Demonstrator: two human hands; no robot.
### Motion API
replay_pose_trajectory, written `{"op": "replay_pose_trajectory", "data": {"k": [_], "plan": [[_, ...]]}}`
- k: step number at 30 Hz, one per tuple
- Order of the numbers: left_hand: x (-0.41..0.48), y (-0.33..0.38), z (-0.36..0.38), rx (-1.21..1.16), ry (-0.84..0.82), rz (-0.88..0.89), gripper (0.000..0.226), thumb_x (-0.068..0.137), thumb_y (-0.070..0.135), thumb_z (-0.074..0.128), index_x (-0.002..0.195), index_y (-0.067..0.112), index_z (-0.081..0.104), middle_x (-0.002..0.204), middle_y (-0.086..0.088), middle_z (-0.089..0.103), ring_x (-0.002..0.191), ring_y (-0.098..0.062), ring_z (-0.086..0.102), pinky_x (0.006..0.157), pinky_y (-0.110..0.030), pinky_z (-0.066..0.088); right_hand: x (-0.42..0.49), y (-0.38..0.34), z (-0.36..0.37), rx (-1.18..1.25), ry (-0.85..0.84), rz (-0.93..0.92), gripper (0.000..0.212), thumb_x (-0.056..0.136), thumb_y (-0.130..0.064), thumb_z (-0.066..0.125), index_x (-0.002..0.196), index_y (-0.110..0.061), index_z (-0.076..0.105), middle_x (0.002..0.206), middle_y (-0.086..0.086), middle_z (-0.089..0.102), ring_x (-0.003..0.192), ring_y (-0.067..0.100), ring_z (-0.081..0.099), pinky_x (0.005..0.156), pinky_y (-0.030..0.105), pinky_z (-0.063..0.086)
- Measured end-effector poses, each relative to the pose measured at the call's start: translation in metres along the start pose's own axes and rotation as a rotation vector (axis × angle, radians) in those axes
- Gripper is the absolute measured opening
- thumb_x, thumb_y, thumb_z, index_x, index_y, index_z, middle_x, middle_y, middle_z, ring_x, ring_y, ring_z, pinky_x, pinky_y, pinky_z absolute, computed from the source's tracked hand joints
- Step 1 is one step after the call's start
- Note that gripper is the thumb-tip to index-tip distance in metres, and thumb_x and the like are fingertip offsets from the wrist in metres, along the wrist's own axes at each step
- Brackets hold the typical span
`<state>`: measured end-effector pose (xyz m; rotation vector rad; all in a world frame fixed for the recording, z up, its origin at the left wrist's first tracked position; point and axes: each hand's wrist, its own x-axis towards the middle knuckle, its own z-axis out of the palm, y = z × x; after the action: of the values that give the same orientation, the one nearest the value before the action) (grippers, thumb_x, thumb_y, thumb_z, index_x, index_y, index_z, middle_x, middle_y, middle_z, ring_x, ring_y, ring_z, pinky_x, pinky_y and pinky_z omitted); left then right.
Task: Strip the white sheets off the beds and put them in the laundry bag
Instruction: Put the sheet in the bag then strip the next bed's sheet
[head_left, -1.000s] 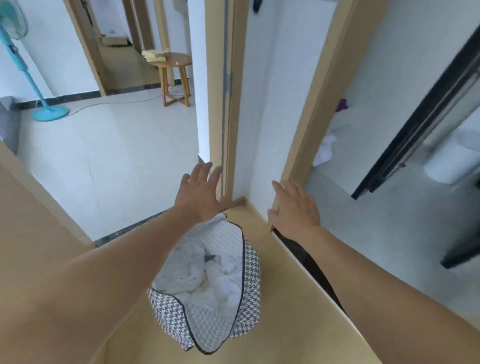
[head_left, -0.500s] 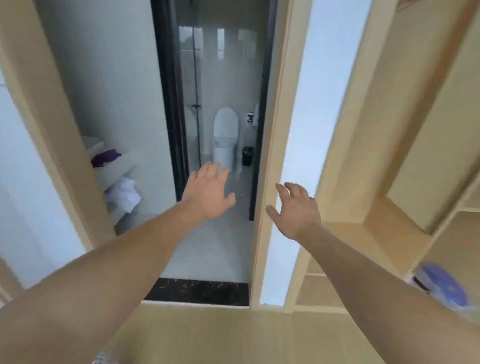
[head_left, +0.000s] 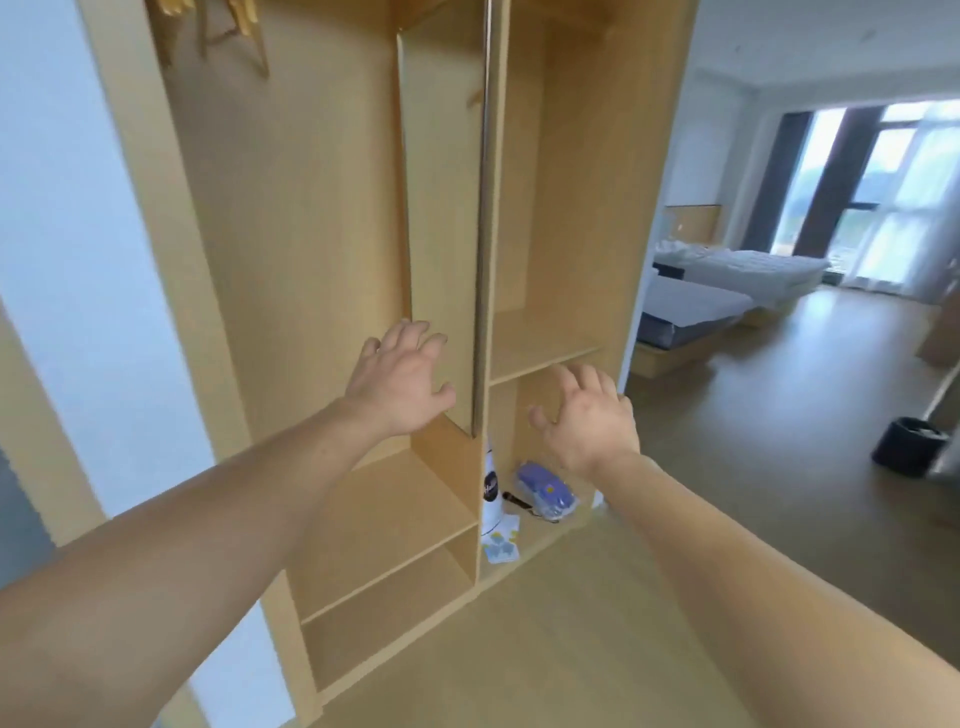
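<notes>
My left hand (head_left: 402, 376) and my right hand (head_left: 587, 415) are stretched out in front of me with fingers spread, holding nothing, before an open wooden wardrobe (head_left: 322, 208). Far off at the right stand two beds: the nearer bed (head_left: 685, 309) shows a bare grey mattress, and the farther bed (head_left: 753, 267) carries rumpled white sheets. The laundry bag is out of view.
The wardrobe's low right compartment holds a white bottle (head_left: 491, 493), a purple pouch (head_left: 545, 491) and a small paper. A black bin (head_left: 906, 447) stands on the wooden floor at the right. Open wooden floor (head_left: 753, 441) leads toward the beds and the tall windows.
The view has swung right, from the laundry bag by the doorway, past the bathroom, to the wardrobe and bedroom. Both hands stay raised and hold nothing.
</notes>
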<state>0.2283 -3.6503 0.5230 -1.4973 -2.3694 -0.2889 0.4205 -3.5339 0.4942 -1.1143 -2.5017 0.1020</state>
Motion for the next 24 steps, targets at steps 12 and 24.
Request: {"op": "replay_pose_trajectory", "data": {"k": [12, 24], "plan": [[0.267, 0.169, 0.083, -0.166, 0.032, 0.299, 0.070, 0.096, 0.052, 0.045, 0.156, 0.023, 0.022, 0.164, -0.005, 0.013, 0.152, -0.024, 0.005, 0.122, -0.047, 0.011, 0.176, 0.211, -0.026, -0.173, 0.150, 0.243, 0.066, 0.098, -0.053, 0.041, 0.154, -0.021, 0.025, 0.159, 0.003, 0.026, 0.149, 0.025, 0.016, 0.117, 0.047, 0.023], [0.480, 0.354, 0.164, -0.239, 0.072, 0.562, 0.068, 0.094, 0.052, 0.044, 0.153, 0.022, 0.028, 0.158, -0.002, 0.023, 0.148, -0.020, 0.012, 0.116, -0.042, 0.019, 0.308, 0.417, -0.040, -0.267, 0.194, 0.459, 0.066, 0.099, -0.053, 0.039, 0.155, -0.022, 0.024, 0.161, 0.001, 0.023, 0.150, 0.023, 0.013, 0.117, 0.043, 0.019]]}}
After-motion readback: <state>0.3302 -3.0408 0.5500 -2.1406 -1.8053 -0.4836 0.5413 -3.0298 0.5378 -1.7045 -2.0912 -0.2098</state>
